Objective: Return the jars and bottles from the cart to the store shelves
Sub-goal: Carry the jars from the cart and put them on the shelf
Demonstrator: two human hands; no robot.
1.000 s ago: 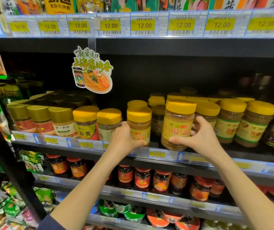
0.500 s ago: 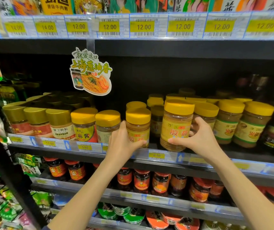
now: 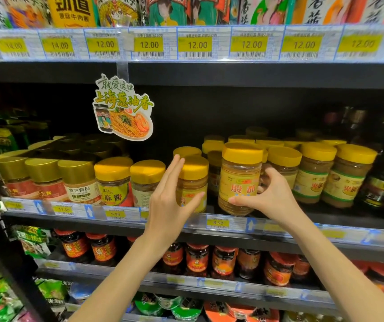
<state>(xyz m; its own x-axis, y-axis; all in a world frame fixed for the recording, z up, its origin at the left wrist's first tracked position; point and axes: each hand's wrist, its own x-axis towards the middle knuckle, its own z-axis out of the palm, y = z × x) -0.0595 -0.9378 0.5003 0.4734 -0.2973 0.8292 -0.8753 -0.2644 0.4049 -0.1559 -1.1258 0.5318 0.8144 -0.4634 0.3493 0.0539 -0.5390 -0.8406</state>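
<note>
Gripping the jar (image 3: 241, 180) labelled 殷都 is the right hand (image 3: 272, 196).

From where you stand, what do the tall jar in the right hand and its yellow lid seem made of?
The tall jar looks like clear, glossy plastic or glass, I cannot tell which: tan paste shows through its shiny wall. Its yellow lid seems opaque plastic: even colour, soft sheen.

One camera sits on the person's head. It looks forward at the jar shelf (image 3: 232, 239), close up.
</note>
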